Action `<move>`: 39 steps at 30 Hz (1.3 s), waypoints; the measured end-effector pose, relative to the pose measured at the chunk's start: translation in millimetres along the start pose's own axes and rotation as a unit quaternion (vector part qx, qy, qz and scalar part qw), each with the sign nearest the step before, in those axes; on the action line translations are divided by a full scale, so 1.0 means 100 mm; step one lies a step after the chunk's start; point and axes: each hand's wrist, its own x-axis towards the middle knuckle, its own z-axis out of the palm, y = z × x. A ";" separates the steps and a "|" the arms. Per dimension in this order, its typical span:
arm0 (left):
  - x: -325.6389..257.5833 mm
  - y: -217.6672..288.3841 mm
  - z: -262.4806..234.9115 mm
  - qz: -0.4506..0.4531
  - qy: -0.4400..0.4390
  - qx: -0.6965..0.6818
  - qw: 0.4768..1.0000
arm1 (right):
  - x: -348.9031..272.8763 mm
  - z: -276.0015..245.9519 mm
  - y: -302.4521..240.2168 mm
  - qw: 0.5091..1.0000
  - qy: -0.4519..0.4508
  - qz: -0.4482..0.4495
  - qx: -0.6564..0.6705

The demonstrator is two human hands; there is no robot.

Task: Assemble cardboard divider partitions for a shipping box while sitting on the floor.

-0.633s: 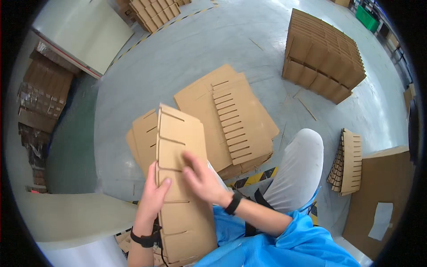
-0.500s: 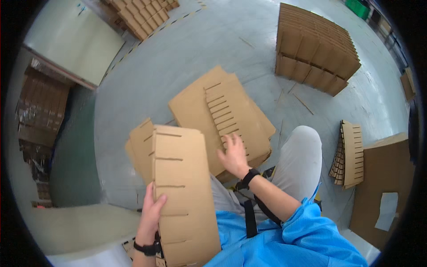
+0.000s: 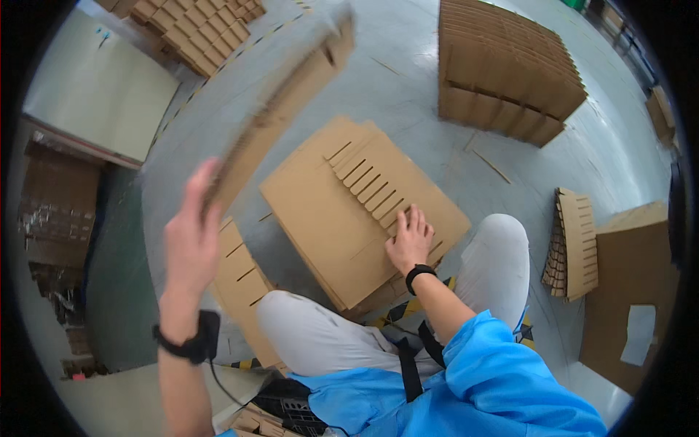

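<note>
My left hand [image 3: 191,231] is raised and closed around the end of a slotted cardboard divider [image 3: 273,109], which tilts up and away, smeared by motion. Below it, to the right, is a stack of flat cardboard sheets [image 3: 309,197], and on top lies another slotted divider [image 3: 370,182] with its row of slots running diagonally. My right hand [image 3: 411,237] rests on the near end of that slotted piece, fingers spread and touching the cardboard. Beside my left knee, more slotted cardboard [image 3: 240,273] lies on the floor, partly hidden by my leg.
A tall block of assembled cardboard partitions [image 3: 502,73] stands at the far right. A bundle of slotted dividers [image 3: 575,244] leans near a large cardboard box [image 3: 630,291]. At the far left are a pale panel [image 3: 98,80] and stacked cardboard [image 3: 196,29]. Thin scraps [image 3: 493,166] lie on the floor.
My left hand has lifted the divider from in front of me and swung it up and forward. My right hand has shifted slightly right and nearer the stack's edge.
</note>
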 end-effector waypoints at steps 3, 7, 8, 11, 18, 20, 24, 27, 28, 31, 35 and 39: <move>0.10 -0.21 0.61 -0.014 -0.116 -0.023 0.993 | 0.07 -0.10 0.26 0.998 0.027 0.017 0.050; -0.06 -0.16 1.16 -0.032 -0.250 -0.064 0.966 | 0.10 -0.26 0.49 1.000 -0.017 -0.018 0.007; -0.17 -0.17 1.20 -0.028 -0.241 -0.088 0.966 | 0.15 -0.29 0.54 0.999 -0.030 -0.018 0.009; -0.45 -0.23 1.20 -0.043 -0.218 -0.137 0.965 | 0.34 -0.48 0.50 0.997 -0.059 -0.041 -0.038; -0.79 -0.29 1.35 -0.110 -0.264 -0.132 0.949 | 0.78 -0.38 0.60 0.988 -0.147 -0.018 -0.048; -0.82 -0.22 1.41 -0.131 -0.262 -0.127 0.948 | 0.90 -0.42 0.71 0.992 -0.110 0.035 -0.059; -0.93 -0.28 1.54 -0.100 -0.228 -0.120 0.961 | 0.93 -0.57 0.58 0.986 -0.127 0.072 -0.077; -0.95 -0.33 1.60 -0.099 -0.203 -0.113 0.968 | 1.00 -0.62 0.60 0.987 -0.116 0.094 -0.051; -0.95 -0.34 1.63 -0.086 -0.174 -0.109 0.975 | 1.00 -0.64 0.60 0.988 -0.116 0.093 -0.050; -0.87 -0.32 1.63 -0.074 -0.115 -0.036 0.990 | 0.95 -0.69 0.59 0.991 -0.079 0.093 -0.051; -0.88 -0.32 1.66 -0.060 -0.069 0.003 0.996 | 0.86 -0.65 0.62 0.988 -0.083 0.111 -0.073; -0.91 -0.29 1.69 -0.052 -0.091 0.031 0.994 | 0.81 -0.62 0.68 0.989 -0.057 0.076 -0.113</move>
